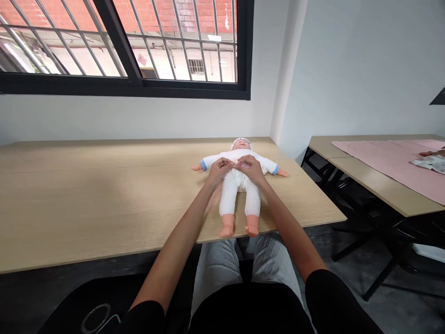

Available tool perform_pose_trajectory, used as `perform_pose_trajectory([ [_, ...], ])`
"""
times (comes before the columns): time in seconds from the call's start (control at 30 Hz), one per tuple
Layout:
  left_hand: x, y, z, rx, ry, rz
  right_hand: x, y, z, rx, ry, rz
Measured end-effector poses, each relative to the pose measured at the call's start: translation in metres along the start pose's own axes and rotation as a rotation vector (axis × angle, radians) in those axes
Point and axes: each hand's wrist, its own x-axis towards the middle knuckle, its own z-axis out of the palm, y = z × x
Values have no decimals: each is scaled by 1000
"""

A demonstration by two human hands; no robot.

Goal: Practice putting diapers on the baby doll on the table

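Observation:
A baby doll (228, 190) lies on its back on the wooden table (104, 199), head toward the wall and bare feet at the front edge. It wears a white outfit (222, 158) with blue cuffs, and a cap covers its head. Over the doll's belly, my left hand (220, 170) and my right hand (251, 169) meet with fingertips pinched together at the front of the clothing. They appear to grip the outfit's fabric, though the exact spot between the fingers is small and partly hidden.
A barred window (187, 46) is set in the wall behind the table. To the right, a second table (368, 178) bears a pink cloth (392, 162) and part of another doll-like figure (433, 160). A black chair (69, 306) stands at lower left.

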Motion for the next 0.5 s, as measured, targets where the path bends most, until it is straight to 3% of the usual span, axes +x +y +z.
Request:
perform_pose_trajectory([
  [0.1, 5, -5, -9, 69, 168, -8, 3, 8, -6, 6, 184, 67],
  [0.2, 8, -15, -23, 140, 298, -14, 3, 27, -17, -60, 374, 335],
  [0.33, 4, -32, -34, 279, 297, -40, 0, 56, -28, -245, 278, 695],
  [0.5, 1, -42, -29, 451, 123, -22, 1, 72, -24, -202, 177, 703],
])
